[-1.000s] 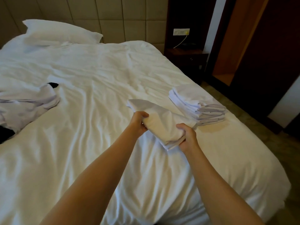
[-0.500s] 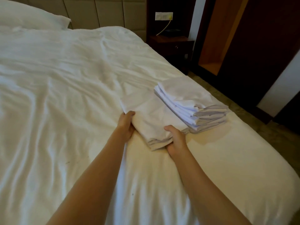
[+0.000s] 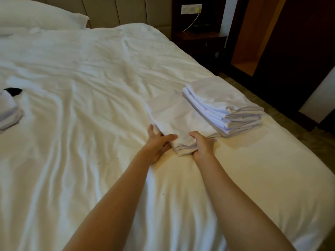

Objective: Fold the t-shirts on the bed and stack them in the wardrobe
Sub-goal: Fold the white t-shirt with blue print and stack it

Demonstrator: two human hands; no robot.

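Lying flat on the bed point(image 3: 90, 124), one folded t-shirt point(image 3: 174, 116) touches the stack of folded shirts point(image 3: 223, 109), layers too close to count. Left hand point(image 3: 155, 142) spreads open against its edge; right hand point(image 3: 201, 144) clamps the near corner. One unfolded shirt point(image 3: 9, 111) waits far left.

The bed point(image 3: 76, 109) lies mostly bare across its middle and near edge, open for passing. Along the right edge a stack point(image 3: 223, 107) of folded shirts blocks the way, with a folded shirt point(image 3: 174, 116) touching its left side. At the left edge unfolded shirts point(image 3: 9, 109) lie. A pillow point(image 3: 39, 17) fills the far left corner. Beyond the right edge stands a nightstand point(image 3: 201, 44).
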